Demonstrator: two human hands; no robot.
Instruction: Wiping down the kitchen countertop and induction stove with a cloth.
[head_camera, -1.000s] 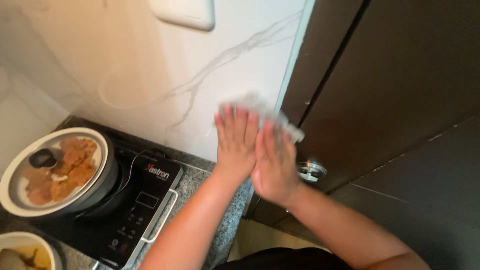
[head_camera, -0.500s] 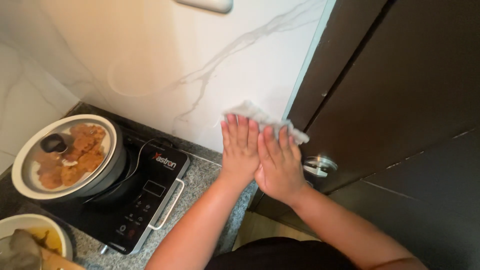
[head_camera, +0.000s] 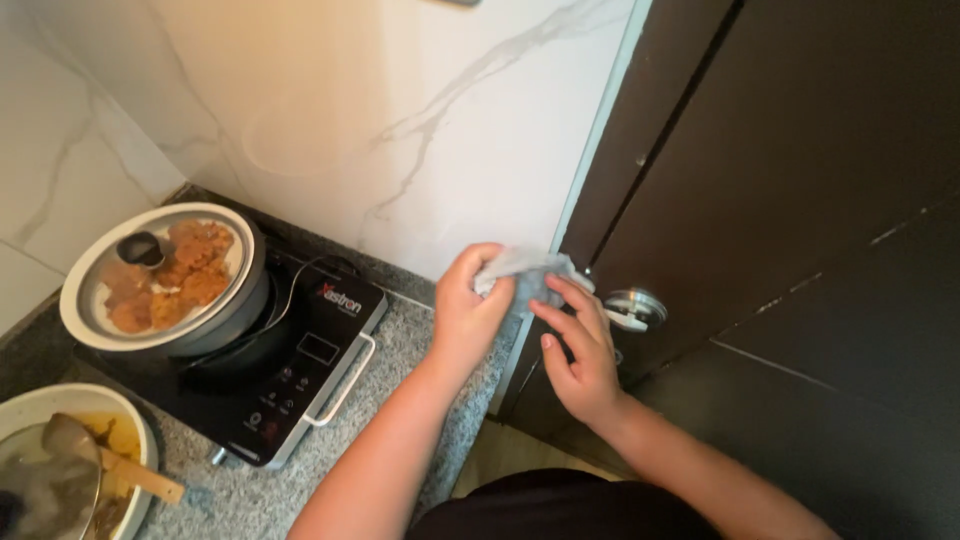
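Grey cloth (head_camera: 520, 275) bunched in left hand (head_camera: 468, 315) grip, right hand (head_camera: 580, 350) fingers touching

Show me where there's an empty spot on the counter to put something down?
The bare speckled counter between the black induction cooker and the counter's right edge, under the left hand, is free. A smaller strip lies in front of the cooker, beside the white bowl. The lidded pot and cooker crowd the left.

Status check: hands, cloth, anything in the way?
Left hand gripping crumpled grey-white cloth. Right hand open, fingertips on the cloth. Round metal door knob just right of it, dark brown door behind.
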